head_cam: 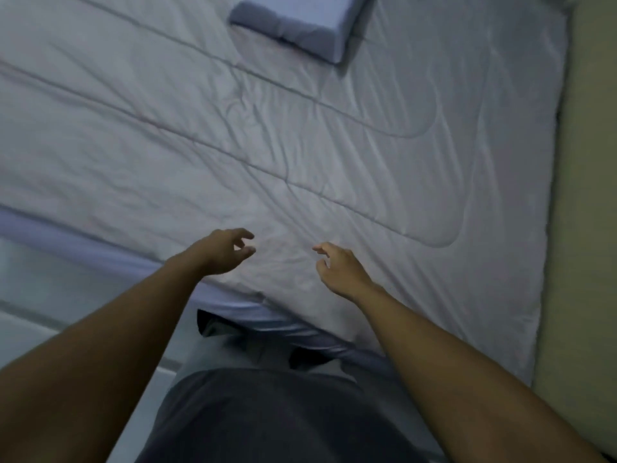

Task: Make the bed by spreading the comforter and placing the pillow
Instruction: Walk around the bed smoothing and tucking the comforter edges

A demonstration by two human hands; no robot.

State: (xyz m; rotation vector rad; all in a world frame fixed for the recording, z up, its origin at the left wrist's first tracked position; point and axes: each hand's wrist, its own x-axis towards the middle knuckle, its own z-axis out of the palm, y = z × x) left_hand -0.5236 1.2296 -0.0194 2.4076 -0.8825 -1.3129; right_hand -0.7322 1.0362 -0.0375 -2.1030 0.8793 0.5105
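Note:
A pale quilted comforter [300, 135] lies spread flat over the bed, with light wrinkles and stitched lines across it. A bluish pillow [300, 25] rests on top of it at the far edge of the view. My left hand [223, 252] hovers over the comforter's near edge, fingers curled loosely and apart, holding nothing. My right hand [337, 269] hovers a short way to its right, also empty with fingers apart. Neither hand visibly grips the fabric.
A lavender fitted sheet [66, 242] shows along the mattress's near side below the comforter. A beige wall or headboard panel [587, 195] runs down the right side. My legs in dark trousers [267, 412] stand against the bed; pale floor [50, 295] lies at left.

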